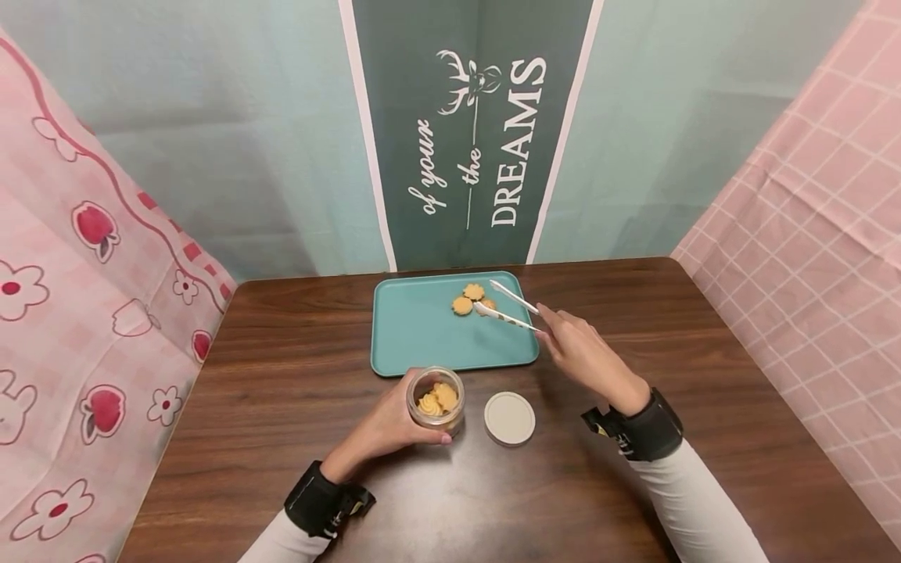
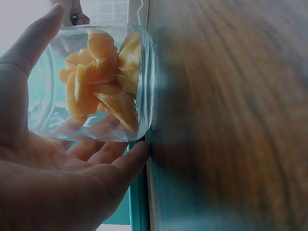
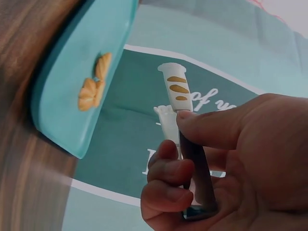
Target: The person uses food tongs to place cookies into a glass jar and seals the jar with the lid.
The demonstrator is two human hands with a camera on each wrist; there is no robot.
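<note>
— On the brown table [image 1: 281,375], what was laid out, biggest first?

— At twelve o'clock from the person lay the teal tray [image 1: 422,328], three cookies [image 1: 473,298] at its two o'clock corner. Nearer, the glass jar [image 1: 436,400] of cookies stood upright off the tray's six o'clock edge, its white lid [image 1: 509,417] flat at the jar's three o'clock.

— And the hands?

— The left hand [image 1: 390,426] curled fingers round the jar. The right hand [image 1: 580,352] pinched the white tongs [image 1: 508,307], tips apart, holding nothing, beside the cookies.

— What looked risky?

— I judged the tongs could crumble a cookie if squeezed hard, or drop one crossing to the jar's narrow mouth.

— Did the views differ?

— The left wrist view showed the cookies [image 2: 103,77] piled against the glass; the right wrist view showed thumb and fingers [image 3: 168,168] clamping the tongs [image 3: 175,103].
</note>
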